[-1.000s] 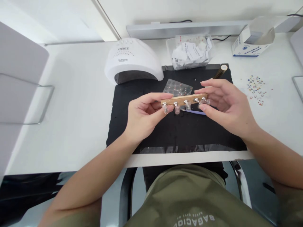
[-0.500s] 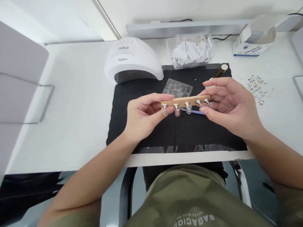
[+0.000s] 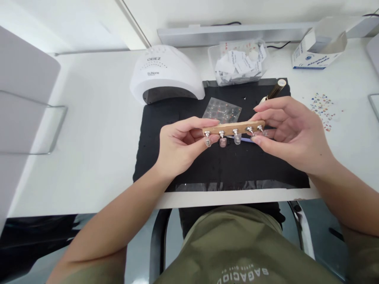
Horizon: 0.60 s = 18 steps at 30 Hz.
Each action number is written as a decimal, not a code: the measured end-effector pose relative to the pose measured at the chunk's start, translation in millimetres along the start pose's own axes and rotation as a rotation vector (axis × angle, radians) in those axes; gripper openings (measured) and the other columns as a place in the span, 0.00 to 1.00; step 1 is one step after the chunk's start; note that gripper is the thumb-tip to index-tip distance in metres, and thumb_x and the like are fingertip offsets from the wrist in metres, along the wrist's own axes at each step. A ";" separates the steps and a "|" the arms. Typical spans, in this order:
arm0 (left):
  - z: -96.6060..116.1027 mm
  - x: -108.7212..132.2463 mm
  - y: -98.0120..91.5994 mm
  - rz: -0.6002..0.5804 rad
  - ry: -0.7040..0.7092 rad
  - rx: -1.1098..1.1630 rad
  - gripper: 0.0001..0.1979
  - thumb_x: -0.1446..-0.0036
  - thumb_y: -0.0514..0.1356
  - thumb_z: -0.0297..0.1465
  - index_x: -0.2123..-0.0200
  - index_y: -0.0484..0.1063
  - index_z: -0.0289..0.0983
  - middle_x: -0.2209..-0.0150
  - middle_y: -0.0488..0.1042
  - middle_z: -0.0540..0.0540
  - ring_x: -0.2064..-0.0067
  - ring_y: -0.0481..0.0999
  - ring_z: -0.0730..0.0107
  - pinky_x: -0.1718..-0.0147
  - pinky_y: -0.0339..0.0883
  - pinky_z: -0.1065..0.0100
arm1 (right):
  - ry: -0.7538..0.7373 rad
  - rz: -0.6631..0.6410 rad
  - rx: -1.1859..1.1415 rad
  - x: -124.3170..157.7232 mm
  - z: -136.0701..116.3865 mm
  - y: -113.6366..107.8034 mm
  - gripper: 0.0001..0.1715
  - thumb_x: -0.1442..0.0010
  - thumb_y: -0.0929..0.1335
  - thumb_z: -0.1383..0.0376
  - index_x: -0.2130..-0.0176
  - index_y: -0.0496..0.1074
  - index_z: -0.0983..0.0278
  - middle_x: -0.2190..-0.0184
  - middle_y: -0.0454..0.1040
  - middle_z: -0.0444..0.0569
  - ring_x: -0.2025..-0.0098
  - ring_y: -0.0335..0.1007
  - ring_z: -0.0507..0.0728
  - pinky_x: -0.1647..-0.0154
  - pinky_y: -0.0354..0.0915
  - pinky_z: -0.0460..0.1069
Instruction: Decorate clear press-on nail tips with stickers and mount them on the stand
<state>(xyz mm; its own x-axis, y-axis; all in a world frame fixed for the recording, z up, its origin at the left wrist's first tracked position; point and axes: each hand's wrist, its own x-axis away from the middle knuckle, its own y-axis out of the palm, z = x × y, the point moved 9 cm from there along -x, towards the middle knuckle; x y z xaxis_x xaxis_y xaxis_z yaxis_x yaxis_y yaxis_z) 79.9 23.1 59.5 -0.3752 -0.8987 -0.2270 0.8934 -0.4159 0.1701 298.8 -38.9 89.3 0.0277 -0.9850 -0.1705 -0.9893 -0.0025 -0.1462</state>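
A wooden nail tip stand [image 3: 227, 129] is held level over the black mat [image 3: 166, 157]. Several clear false nails [image 3: 237, 139] hang from its metal studs, and one of them, a pinkish nail [image 3: 223, 142], is second from the left. My left hand [image 3: 180, 144] is closed on the stand's left end. At the other end, my right hand [image 3: 291, 130] grips the stand, its thumb beside the rightmost nails and partly covering them. Behind the stand lies a lilac-handled tool [image 3: 246, 139], mostly hidden. A clear sheet with small gems [image 3: 222, 110] rests on the mat.
A white nail lamp [image 3: 167, 75] stands at the back left. Behind the mat is a clear box of alcohol pads [image 3: 239, 65]. A dark bottle [image 3: 276, 90] stands beyond my right hand. An open carton [image 3: 318, 53] and scattered gems [image 3: 322, 108] are on the right.
The stand and both hands have shifted very slightly to the right in the picture. My grip on both ends looks the same.
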 end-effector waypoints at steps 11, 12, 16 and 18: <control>0.8 -0.7 2.2 -0.032 0.032 -0.018 0.11 0.41 0.83 0.30 0.55 0.93 0.46 0.65 0.90 0.50 0.69 0.89 0.70 0.60 0.91 0.66 | 0.017 -0.019 -0.050 0.3 0.0 -0.4 0.24 0.43 0.84 0.68 0.50 0.83 0.52 0.57 0.88 0.40 0.55 0.88 0.55 0.50 0.89 0.51; 1.0 -0.5 2.2 -0.035 0.040 -0.016 0.11 0.40 0.83 0.29 0.55 0.93 0.47 0.65 0.90 0.50 0.69 0.89 0.71 0.60 0.91 0.67 | 0.018 -0.021 -0.056 0.5 0.2 -0.7 0.24 0.43 0.85 0.68 0.50 0.83 0.52 0.56 0.88 0.40 0.54 0.88 0.56 0.49 0.89 0.51; 1.2 -0.3 2.0 -0.035 0.045 -0.026 0.12 0.40 0.83 0.28 0.55 0.93 0.47 0.65 0.90 0.50 0.69 0.89 0.71 0.61 0.91 0.68 | 0.013 -0.022 -0.057 0.9 -0.5 -1.6 0.22 0.44 0.85 0.68 0.53 0.83 0.52 0.55 0.88 0.40 0.52 0.89 0.56 0.50 0.88 0.50; 1.5 -0.5 2.5 -0.030 0.034 -0.021 0.12 0.41 0.83 0.29 0.55 0.93 0.47 0.65 0.90 0.50 0.69 0.89 0.70 0.61 0.91 0.67 | 0.022 -0.016 -0.058 0.6 0.0 -1.6 0.21 0.44 0.85 0.67 0.54 0.82 0.54 0.56 0.88 0.40 0.53 0.89 0.56 0.50 0.89 0.50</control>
<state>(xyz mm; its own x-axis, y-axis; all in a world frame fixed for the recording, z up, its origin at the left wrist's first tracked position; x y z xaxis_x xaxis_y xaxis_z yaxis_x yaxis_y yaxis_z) 82.0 22.3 61.5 -0.3940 -0.8803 -0.2641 0.8869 -0.4396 0.1422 300.4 -39.5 89.5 0.0408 -0.9882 -0.1473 -0.9954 -0.0273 -0.0922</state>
